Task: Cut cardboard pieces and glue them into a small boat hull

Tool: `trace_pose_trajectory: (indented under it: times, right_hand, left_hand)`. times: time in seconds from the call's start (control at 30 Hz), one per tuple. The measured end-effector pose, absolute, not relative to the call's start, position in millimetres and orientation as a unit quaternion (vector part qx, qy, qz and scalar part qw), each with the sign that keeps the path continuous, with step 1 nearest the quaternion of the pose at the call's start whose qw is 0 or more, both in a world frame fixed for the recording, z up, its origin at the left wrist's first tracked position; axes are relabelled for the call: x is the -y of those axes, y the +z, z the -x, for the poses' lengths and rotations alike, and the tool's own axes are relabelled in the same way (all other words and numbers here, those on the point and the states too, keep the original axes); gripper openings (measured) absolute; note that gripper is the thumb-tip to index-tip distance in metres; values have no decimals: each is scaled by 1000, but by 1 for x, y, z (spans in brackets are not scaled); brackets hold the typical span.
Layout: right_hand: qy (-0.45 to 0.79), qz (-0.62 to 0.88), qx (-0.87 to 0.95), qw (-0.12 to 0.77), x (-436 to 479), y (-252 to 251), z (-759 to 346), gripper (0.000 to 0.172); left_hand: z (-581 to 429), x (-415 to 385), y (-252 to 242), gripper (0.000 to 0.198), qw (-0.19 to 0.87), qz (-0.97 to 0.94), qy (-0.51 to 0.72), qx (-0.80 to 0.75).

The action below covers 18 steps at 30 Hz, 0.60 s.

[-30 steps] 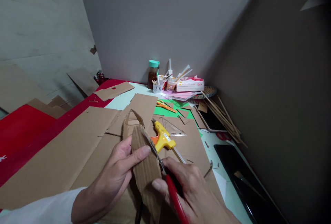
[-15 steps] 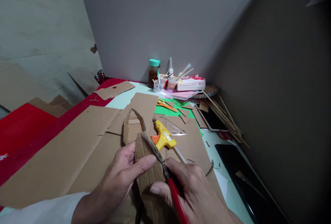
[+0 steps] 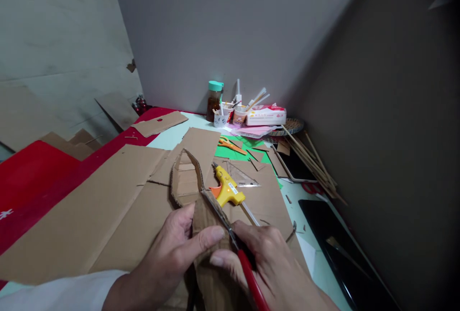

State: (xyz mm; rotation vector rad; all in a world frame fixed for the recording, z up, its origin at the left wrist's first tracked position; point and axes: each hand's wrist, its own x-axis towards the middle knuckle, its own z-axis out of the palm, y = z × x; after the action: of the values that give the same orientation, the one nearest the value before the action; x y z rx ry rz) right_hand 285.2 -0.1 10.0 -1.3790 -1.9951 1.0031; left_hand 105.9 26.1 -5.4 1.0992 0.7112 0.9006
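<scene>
My left hand (image 3: 183, 248) grips a strip of corrugated cardboard (image 3: 210, 234), its thumb lying across the front. My right hand (image 3: 266, 263) is closed around red-handled scissors (image 3: 247, 272). Their blades lie along the strip's right edge near its top, with a thin sliver beside them. Just beyond the strip stands a boat-shaped cardboard frame (image 3: 187, 177) with an open top. A yellow hot glue gun (image 3: 228, 186), with a glue stick in its rear, rests on the cardboard to the right of the frame.
Large cardboard sheets (image 3: 108, 205) cover the left and middle. Orange scissors (image 3: 232, 145) and a clear set square (image 3: 242, 177) lie farther back. Cups (image 3: 239, 117), a green-lidded bottle (image 3: 214, 100) and a tissue pack (image 3: 266, 116) stand by the wall. Wooden sticks (image 3: 312, 162) and a black panel (image 3: 345, 253) are right.
Both hands, the cardboard strip and the scissors have shifted slightly right and down. A thin sliver at the strip's right edge now stands farther off beside the blades.
</scene>
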Motion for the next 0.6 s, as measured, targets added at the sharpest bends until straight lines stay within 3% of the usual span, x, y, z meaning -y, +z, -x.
trace_pose_trajectory:
  times: [0.13,0.4,0.6]
  right_hand:
    - [374,508,735,248,-2,15,-284,31]
    - [374,482,742,277,1,8,-282,31]
    - [325,504,760,249,-1,12,-283,26]
  left_hand:
    - [-107,-25,-7,20,696,-502,383,-342]
    - [-109,-24,-1,15,703,-508,354,-351]
    - [-109,-25,1,14,680,-541,351,-349]
